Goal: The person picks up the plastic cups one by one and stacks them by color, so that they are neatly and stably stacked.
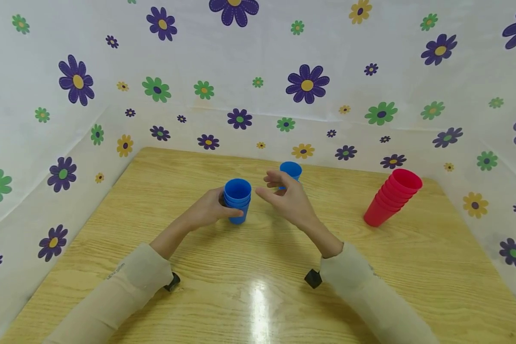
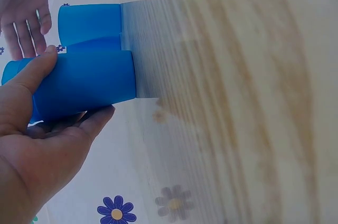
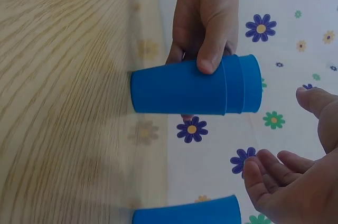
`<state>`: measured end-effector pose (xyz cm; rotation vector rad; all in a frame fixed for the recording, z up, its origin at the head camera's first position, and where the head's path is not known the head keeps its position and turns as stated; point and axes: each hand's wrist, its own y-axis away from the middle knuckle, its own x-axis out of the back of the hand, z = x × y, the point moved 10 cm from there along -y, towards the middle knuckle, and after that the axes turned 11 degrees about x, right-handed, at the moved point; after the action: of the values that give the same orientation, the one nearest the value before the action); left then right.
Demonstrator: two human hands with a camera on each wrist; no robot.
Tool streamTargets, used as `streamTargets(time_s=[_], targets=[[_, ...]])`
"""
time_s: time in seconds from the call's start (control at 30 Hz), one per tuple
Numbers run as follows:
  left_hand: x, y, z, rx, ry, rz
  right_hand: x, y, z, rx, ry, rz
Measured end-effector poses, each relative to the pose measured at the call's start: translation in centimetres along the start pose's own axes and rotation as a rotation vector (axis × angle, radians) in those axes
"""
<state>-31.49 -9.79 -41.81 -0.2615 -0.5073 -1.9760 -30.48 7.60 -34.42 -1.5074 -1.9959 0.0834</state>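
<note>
A short stack of nested blue cups [image 1: 237,201] stands upright on the table, and my left hand [image 1: 207,209] grips it from the left with the thumb across the front. Several rims show at its top in the right wrist view, where the stack [image 3: 179,87] appears sideways. My right hand [image 1: 289,198] hovers to the right of the stack with bent, parted fingers and holds nothing. Behind it stands a single blue cup [image 1: 291,168], partly hidden by that hand in the head view. The same cup [image 3: 190,212] shows at the bottom of the right wrist view, apart from the fingers.
A taller stack of nested red cups [image 1: 389,200] stands at the right of the wooden table [image 1: 223,286]. White cloth [image 1: 258,52] with printed flowers surrounds the table's back and sides. Both forearms reach in from the front edge.
</note>
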Motion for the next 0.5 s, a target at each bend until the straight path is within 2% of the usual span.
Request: streamTargets(time_s=[0.23, 0.5], targets=[[0.0, 0.0, -0.2, 0.005, 0.005, 0.001, 2.0, 0.9, -0.1, 0.046, -0.013, 0.009], [0.0, 0.0, -0.1, -0.005, 0.007, -0.006, 4.8, 1.7, 0.9, 0.034, 0.015, 0.054]])
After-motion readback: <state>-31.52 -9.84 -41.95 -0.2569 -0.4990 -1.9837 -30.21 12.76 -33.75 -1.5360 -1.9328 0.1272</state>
